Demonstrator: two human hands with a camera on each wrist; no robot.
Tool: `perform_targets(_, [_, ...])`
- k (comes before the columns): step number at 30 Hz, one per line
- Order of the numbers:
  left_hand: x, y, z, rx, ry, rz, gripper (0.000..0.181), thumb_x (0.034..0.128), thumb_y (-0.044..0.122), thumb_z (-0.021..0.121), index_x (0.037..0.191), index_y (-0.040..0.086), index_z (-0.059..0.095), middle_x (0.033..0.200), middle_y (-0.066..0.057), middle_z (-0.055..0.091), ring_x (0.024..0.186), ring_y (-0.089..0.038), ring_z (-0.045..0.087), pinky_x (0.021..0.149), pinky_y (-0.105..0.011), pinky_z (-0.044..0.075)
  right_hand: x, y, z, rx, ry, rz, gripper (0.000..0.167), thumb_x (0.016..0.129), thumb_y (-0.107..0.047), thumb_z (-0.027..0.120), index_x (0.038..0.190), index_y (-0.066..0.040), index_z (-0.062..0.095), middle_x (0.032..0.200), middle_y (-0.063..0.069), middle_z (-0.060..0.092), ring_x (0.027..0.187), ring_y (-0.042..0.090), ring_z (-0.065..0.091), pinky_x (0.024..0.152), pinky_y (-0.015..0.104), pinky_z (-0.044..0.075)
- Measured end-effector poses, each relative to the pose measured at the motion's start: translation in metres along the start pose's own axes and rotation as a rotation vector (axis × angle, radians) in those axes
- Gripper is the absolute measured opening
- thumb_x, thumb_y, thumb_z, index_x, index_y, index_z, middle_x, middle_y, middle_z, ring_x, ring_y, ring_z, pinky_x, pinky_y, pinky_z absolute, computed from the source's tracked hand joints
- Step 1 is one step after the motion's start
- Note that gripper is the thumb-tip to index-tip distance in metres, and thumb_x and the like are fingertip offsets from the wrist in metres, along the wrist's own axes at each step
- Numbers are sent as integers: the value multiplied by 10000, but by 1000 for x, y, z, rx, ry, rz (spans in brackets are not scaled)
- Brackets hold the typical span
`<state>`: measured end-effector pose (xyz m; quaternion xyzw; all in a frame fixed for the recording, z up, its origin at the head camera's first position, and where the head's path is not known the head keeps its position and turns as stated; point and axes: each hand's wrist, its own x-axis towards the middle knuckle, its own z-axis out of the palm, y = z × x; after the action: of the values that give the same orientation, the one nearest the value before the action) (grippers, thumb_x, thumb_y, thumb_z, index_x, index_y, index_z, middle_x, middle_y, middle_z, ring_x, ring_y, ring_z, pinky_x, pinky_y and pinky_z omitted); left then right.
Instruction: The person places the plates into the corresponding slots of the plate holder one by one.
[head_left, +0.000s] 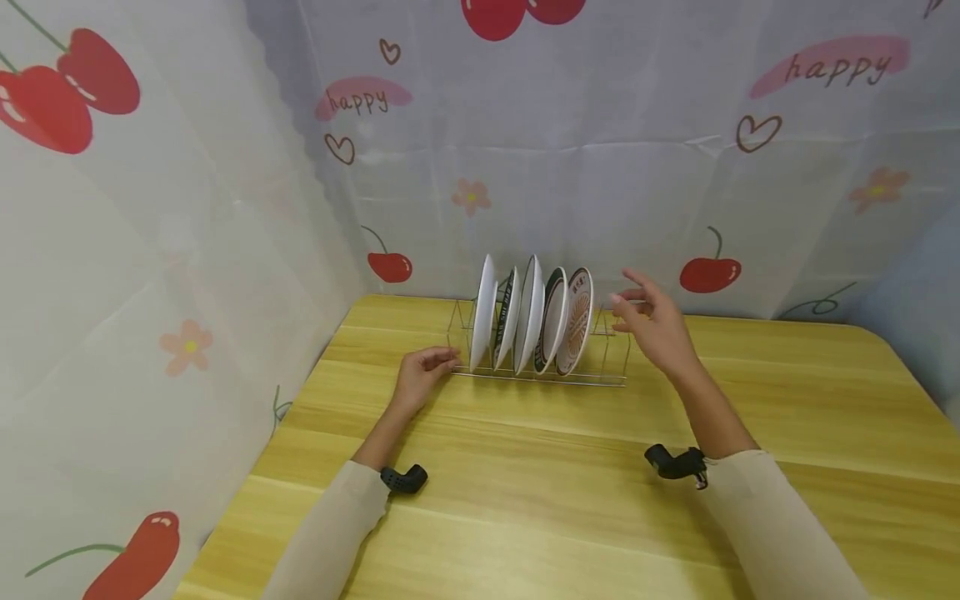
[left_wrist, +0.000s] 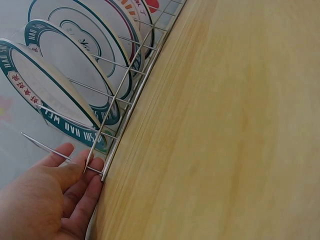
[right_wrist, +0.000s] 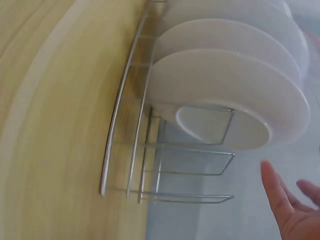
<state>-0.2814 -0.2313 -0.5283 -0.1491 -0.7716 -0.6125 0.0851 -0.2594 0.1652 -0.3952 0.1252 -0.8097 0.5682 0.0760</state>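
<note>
A wire dish rack (head_left: 600, 383) stands on the table with several plates upright in its slots. The leftmost plate (head_left: 483, 317) shows its white side in the head view; the rightmost plate (head_left: 576, 321) has an orange-brown pattern facing right. My left hand (head_left: 420, 379) pinches the rack's left end; in the left wrist view the thumb and fingers of this hand (left_wrist: 45, 200) close round the wire corner beside a green-rimmed plate (left_wrist: 55, 95). Raised beside the rack's right end, my right hand (head_left: 660, 329) holds nothing. In the right wrist view its fingers (right_wrist: 276, 192) are apart from the white plate (right_wrist: 240, 85).
The wooden table (head_left: 510, 500) stretches in front of the rack and to both sides. Right behind the rack hangs a pale sheet (head_left: 585, 192) printed with cherries, hearts and flowers, which also covers the left side. Wire slots (right_wrist: 200, 174) at the rack's right end hold no plate.
</note>
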Motion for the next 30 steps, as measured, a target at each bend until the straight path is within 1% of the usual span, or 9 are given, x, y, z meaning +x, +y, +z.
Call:
perform_targets(3, [-1,2,1,8,-2,-11,182,925,54,737,1099,18,774,1044,-159,759,959,-305,738,797,-275,610,-11,5,-5,38,124,38,555,1056,-288,570,1562,-128,405,1286,225,566,1046,242,652,795,226,603])
perform_targets(6, [-1,2,3,2,-6,-11,180,928,41,730,1101,21,773,1049,-148,760,946,-243,743,789,-257,609,-19,12,-12,-29,158,81,520,1057,-250,569,1536,-94,443,1245,234,594,1063,322,648,761,183,593])
perform_targets(9, [-1,2,2,-20,-8,-6,186,935,4,708,1113,-12,760,1047,-174,756,930,-219,748,790,-266,612,-22,18,-16,-92,82,129,516,1063,-253,555,1516,-30,452,1255,282,602,1052,375,646,728,203,604])
perform_targets(12, [-1,3,2,-46,-10,-9,192,943,-11,694,1124,-52,743,1030,-206,750,907,-218,753,791,-286,618,-23,26,-22,-43,-56,210,547,1070,-272,544,1521,12,424,1318,323,565,1042,400,661,762,311,629])
perform_targets(14, [-1,2,3,-73,-13,-16,202,954,9,689,1134,-70,732,1018,-227,746,893,-230,756,797,-308,622,-24,31,-26,18,-139,268,571,1076,-288,532,1535,23,392,1351,335,532,1020,368,683,818,393,626])
perform_targets(16, [-1,2,4,-89,-12,-17,225,964,49,692,1149,-75,725,1013,-241,742,888,-249,757,800,-329,624,-25,36,-29,65,-198,304,569,1084,-268,517,1541,37,368,1342,341,523,1004,337,702,858,433,613])
perform_targets(18, [0,2,6,-109,-12,-15,251,973,85,690,1165,-75,718,1014,-256,736,888,-282,756,802,-356,625,-26,40,-32,88,-237,309,551,1087,-230,510,1534,58,364,1310,339,543,1000,324,711,884,454,601])
perform_targets(24, [-1,2,5,-122,-7,12,263,977,91,682,1167,-88,712,1020,-293,722,915,-351,745,788,-390,627,-24,50,-30,167,-305,304,510,1070,-143,535,1495,100,392,1198,320,644,1032,348,717,924,479,573])
perform_targets(30, [-3,6,4,-132,-20,7,239,973,75,685,1151,-81,722,999,-264,736,910,-281,755,771,-353,630,-26,49,-23,183,-259,294,476,1076,-142,519,1470,107,425,1180,335,642,1001,296,735,918,432,576])
